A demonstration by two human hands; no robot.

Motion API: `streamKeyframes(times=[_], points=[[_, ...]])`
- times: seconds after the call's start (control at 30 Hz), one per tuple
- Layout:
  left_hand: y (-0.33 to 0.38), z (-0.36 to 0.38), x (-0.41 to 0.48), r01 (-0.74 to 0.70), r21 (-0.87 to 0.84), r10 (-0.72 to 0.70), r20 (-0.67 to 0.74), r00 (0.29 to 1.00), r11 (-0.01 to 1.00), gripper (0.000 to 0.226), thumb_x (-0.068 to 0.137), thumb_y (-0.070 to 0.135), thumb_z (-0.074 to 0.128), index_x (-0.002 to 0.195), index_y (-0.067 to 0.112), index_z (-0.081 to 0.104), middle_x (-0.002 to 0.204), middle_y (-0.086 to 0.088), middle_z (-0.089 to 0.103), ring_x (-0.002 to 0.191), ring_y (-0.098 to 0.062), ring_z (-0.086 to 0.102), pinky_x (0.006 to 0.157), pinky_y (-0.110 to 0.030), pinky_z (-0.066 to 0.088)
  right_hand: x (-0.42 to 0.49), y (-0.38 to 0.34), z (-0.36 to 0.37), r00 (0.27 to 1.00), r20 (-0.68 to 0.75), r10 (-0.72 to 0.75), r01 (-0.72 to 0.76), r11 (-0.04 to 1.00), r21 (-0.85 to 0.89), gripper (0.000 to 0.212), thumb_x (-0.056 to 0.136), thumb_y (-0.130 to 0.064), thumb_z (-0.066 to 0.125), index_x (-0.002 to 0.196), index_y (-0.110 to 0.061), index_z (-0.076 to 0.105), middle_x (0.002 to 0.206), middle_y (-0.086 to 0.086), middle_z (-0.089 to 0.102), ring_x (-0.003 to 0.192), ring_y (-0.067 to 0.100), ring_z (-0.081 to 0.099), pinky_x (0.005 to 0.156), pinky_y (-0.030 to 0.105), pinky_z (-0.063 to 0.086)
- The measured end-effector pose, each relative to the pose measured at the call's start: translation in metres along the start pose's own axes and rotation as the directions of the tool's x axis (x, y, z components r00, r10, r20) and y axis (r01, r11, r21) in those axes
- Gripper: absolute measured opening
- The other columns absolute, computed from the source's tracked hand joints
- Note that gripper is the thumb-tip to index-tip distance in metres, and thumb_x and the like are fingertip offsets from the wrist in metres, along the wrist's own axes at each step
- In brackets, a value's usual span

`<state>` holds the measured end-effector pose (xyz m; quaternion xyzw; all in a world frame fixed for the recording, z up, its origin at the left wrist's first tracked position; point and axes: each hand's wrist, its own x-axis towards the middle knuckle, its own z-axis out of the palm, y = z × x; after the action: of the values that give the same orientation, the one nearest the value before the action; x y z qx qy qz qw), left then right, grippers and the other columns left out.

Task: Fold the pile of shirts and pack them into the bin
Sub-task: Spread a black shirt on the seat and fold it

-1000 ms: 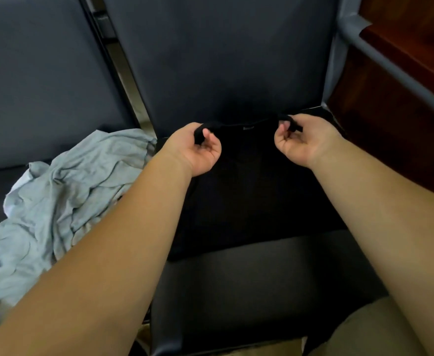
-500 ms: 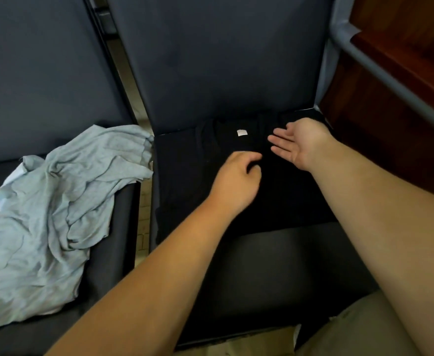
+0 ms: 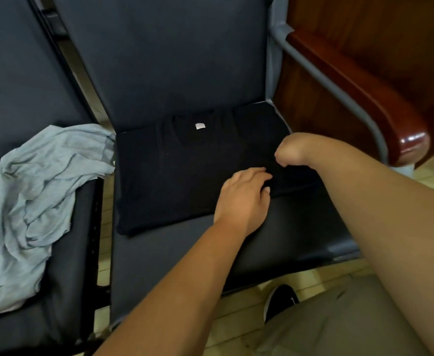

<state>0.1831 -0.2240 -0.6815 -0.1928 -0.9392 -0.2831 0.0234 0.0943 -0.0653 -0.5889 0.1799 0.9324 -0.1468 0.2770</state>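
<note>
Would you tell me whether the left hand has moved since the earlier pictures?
Yes. The left hand left the collar of the black shirt, by the backrest, and came toward the seat front and rightward.

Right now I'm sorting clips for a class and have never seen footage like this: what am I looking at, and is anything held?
There is no machine here: a person works with bare hands, and the single picture comes from a camera worn on their head, looking forward and down. The two arms are the wearer's own. A black shirt lies flat on the seat of a dark chair, its white neck label facing up. The left hand lies on the shirt's near right corner and seems to pinch the edge. The right hand is curled at the shirt's right edge; its fingers are hidden, so I cannot tell whether it grips cloth. A crumpled grey-blue shirt waits on the neighbouring seat to the left. No bin shows.
</note>
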Motion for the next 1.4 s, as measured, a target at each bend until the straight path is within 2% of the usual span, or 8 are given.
streamKeyframes(times=[0.13,0.33,0.73,0.93,1.07,1.17,1.3,1.4], points=[[0.0,0.004,-0.002,-0.009,0.024,0.01,-0.045,0.999,1.0,0.036,0.106,0.035,0.049,0.14,0.032,0.061,0.15,0.017,0.053,0.137,-0.011,0.045,0.116,-0.036,0.038,-0.004,0.017,0.002,0.993,0.071,-0.098,0.106,0.988,-0.116,0.055,0.084,-0.034,0.076,0.132,-0.013,0.061,0.127,0.011,0.059,0.11,0.029,0.06,0.097,0.043,0.053],[0.0,0.006,-0.003,-0.004,0.06,0.008,-0.062,0.998,0.998,0.036,0.106,0.037,0.047,0.139,0.035,0.06,0.15,0.019,0.053,0.137,-0.009,0.044,0.115,-0.035,0.037,-0.002,0.021,-0.001,0.988,0.049,-0.144,0.148,0.985,-0.086,0.056,0.085,-0.024,0.079,0.135,-0.01,0.061,0.126,0.013,0.059,0.111,0.031,0.06,0.1,0.045,0.054],[0.003,-0.007,-0.002,-0.016,-0.062,0.018,0.027,0.999,0.998,0.043,0.107,0.031,0.055,0.149,0.023,0.056,0.156,0.009,0.05,0.145,-0.012,0.039,0.12,-0.026,0.028,0.012,0.006,-0.001,0.963,-0.263,0.066,-0.089,0.993,-0.079,0.073,0.094,-0.014,0.067,0.158,-0.015,0.033,0.152,0.021,0.039,0.135,0.041,0.045,0.108,0.051,0.047],[-0.032,-0.077,-0.016,0.185,-0.066,-0.188,-0.038,0.981,0.98,0.036,0.102,0.025,0.062,0.138,0.018,0.064,0.136,0.0,0.06,0.13,-0.019,0.051,0.113,-0.031,0.041,-0.004,-0.056,0.01,0.969,-0.217,-0.121,0.11,0.992,-0.062,0.051,0.095,-0.018,0.059,0.144,-0.004,0.054,0.147,0.02,0.048,0.134,0.042,0.046,0.109,0.048,0.046],[-0.092,-0.141,-0.034,0.419,0.154,-0.413,-0.074,0.908,0.895,0.043,0.092,0.022,0.068,0.133,0.012,0.062,0.129,-0.014,0.061,0.123,-0.036,0.058,0.108,-0.046,0.048,-0.025,-0.103,0.028,0.921,-0.162,-0.354,0.348,0.935,-0.062,0.014,0.095,-0.014,0.052,0.086,-0.005,0.057,0.119,0.021,0.065,0.095,0.035,0.06,0.075,0.036,0.049],[-0.122,-0.176,-0.059,0.571,0.251,-0.59,0.003,0.807,0.782,0.046,0.092,0.027,0.072,0.13,0.004,0.057,0.13,-0.02,0.059,0.121,-0.04,0.059,0.102,-0.044,0.05,-0.038,-0.132,0.044,0.883,-0.05,-0.466,0.46,0.883,-0.096,0.022,0.093,-0.016,0.055,0.105,-0.001,0.064,0.114,0.021,0.064,0.083,0.028,0.057,0.058,0.031,0.039],[-0.146,-0.191,-0.084,0.659,0.193,-0.684,0.108,0.722,0.727,0.043,0.09,0.045,0.078,0.116,0.015,0.06,0.115,-0.004,0.065,0.108,-0.024,0.062,0.085,-0.03,0.043,-0.057,-0.158,0.064,0.828,0.101,-0.551,0.56,0.82,-0.12,0.023,0.095,-0.025,0.066,0.113,-0.011,0.073,0.114,0.006,0.068,0.098,0.026,0.066,0.084,0.037,0.056],[-0.158,-0.189,-0.094,0.708,0.075,-0.711,0.122,0.692,0.702,0.038,0.088,0.041,0.082,0.106,0.018,0.058,0.095,0.004,0.061,0.084,-0.013,0.057,0.07,-0.029,0.04,-0.061,-0.167,0.078,0.851,0.175,-0.495,0.523,0.828,-0.2,0.032,0.096,-0.028,0.069,0.126,-0.016,0.068,0.123,0.006,0.064,0.097,0.028,0.065,0.082,0.039,0.056]])
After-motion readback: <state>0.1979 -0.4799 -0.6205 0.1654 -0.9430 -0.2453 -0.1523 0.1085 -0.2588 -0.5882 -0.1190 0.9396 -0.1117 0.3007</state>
